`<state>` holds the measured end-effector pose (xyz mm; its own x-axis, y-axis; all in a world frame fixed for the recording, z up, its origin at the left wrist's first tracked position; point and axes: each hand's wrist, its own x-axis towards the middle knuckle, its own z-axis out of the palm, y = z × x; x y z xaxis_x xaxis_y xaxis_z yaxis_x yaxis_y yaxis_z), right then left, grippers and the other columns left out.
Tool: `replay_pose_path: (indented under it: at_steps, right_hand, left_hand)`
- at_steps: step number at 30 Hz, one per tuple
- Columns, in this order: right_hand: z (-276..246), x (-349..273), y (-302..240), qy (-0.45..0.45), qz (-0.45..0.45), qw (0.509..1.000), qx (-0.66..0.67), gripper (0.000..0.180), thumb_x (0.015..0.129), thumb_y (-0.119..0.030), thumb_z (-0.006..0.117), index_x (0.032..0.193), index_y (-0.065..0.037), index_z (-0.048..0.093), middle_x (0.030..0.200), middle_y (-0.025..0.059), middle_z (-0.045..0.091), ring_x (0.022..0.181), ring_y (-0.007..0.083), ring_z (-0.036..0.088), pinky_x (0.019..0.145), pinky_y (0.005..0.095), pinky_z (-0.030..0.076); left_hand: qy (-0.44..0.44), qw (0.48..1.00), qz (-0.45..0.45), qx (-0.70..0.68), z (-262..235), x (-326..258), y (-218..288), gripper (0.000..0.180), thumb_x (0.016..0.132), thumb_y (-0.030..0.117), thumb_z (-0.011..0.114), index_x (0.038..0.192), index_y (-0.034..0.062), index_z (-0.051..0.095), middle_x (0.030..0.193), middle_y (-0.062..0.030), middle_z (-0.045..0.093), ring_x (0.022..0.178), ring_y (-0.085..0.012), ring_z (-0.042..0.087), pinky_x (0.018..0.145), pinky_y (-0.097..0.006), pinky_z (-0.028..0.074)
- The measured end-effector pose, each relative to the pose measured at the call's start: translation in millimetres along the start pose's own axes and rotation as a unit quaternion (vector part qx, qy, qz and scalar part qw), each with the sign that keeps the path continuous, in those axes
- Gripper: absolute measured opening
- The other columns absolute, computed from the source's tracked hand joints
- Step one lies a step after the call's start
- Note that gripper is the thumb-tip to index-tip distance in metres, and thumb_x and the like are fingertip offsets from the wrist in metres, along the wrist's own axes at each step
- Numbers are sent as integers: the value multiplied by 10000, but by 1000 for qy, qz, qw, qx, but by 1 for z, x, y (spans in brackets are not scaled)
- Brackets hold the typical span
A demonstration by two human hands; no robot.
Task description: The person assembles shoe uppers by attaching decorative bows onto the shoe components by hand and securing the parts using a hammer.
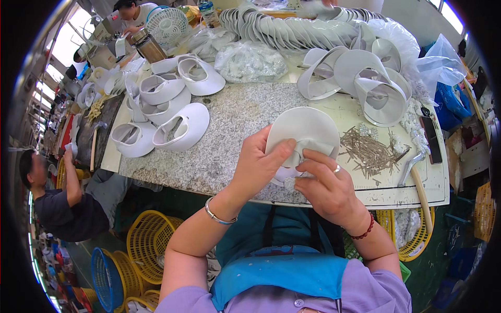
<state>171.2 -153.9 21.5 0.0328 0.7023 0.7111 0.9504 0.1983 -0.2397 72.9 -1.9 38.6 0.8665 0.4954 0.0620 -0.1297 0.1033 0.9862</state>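
Observation:
In front of my chest, over the table's near edge, is a white, rounded piece (pixel 303 125) that looks like a shoe upper, its broad curved end pointing away from me. My left hand (pixel 264 156) grips its left side, thumb pressed on the face and fingers behind. At its near end my right hand (pixel 326 180), with a ring on one finger, pinches a folded part between thumb and fingers. A small whitish bit shows below the right fingertips; I cannot make out what it is.
Finished-looking white pieces (pixel 182 125) stand at the left, looser curved ones (pixel 365 78) at the right, a long row (pixel 292 31) behind. A pile of thin brown strips (pixel 373 151), a hammer (pixel 420 193) and a phone (pixel 431 138) lie right. A co-worker (pixel 57 198) sits left near yellow baskets (pixel 151 245).

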Motion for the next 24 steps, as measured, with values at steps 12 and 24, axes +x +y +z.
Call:
replay_pose_path:
  at_steps: [12, 24]
  right_hand:
    - [-10, 13, -1, 65, 276, 922, 262, 133, 805, -7, 698, 922, -18, 635, 810, 50, 603, 663, 98, 580, 569, 221, 476]
    - [-11, 11, 5, 54, 376, 809, 448, 196, 838, 12, 667, 1023, 12, 601, 819, 12, 599, 681, 31, 528, 526, 175, 443]
  left_hand:
    - [31, 950, 173, 257, 6, -12, -7, 324, 859, 37, 574, 1181, 6, 559, 887, -136, 635, 784, -210, 627, 699, -307, 482]
    - [-32, 816, 316, 483, 1, -25, 8, 393, 749, -53, 595, 1134, 16, 635, 756, -127, 658, 535, -263, 600, 487, -337, 461]
